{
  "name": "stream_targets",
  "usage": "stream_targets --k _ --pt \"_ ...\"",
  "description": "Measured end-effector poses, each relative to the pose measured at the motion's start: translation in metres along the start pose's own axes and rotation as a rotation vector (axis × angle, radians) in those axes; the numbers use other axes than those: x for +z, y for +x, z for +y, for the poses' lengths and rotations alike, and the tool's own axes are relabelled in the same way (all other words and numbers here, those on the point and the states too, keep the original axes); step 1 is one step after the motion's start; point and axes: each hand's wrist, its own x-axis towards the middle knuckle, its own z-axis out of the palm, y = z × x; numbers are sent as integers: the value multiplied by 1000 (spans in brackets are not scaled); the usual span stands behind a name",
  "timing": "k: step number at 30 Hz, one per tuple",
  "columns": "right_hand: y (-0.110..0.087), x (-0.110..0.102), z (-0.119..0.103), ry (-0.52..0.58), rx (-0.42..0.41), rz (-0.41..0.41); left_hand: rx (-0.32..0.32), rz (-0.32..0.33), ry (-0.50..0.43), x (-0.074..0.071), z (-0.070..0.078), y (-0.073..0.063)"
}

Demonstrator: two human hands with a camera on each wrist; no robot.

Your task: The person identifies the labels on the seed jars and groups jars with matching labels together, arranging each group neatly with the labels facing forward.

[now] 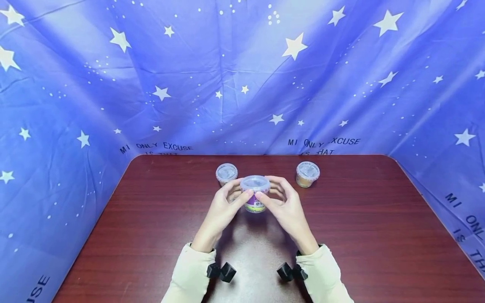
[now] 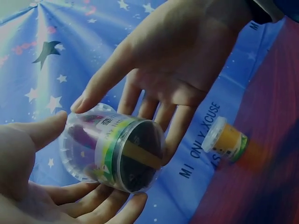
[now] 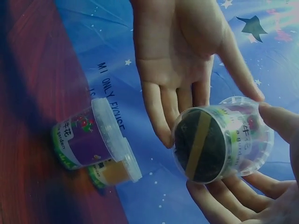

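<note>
A clear plastic tub (image 1: 254,201) with a translucent lid and a purple, yellow and green label is raised above the table in the head view. My left hand (image 1: 224,207) grips its left side, and my right hand (image 1: 286,207) grips its right side. Both thumbs press the front near the rim, while the other fingers curl around the sides. The right wrist view shows the tub's underside (image 3: 198,147), with dark contents and a tan strip across it. The lid is on the tub.
A lidded tub (image 1: 226,173) stands behind my left hand, and a yellowish tub (image 1: 307,175) stands at the back right. The right wrist view shows a purple-labelled tub (image 3: 86,135) overlapping an orange one (image 3: 114,171). A blue starry cloth (image 1: 242,75) surrounds the brown table (image 1: 379,235).
</note>
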Motion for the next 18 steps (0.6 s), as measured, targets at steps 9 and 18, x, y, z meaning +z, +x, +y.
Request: stream_targets --k 9,18 --pt "1 -2 0 -32 41 -30 -29 -23 -40 -6 -3 2" --pt "2 -4 -2 69 78 -68 -72 -69 -60 -11 1 0"
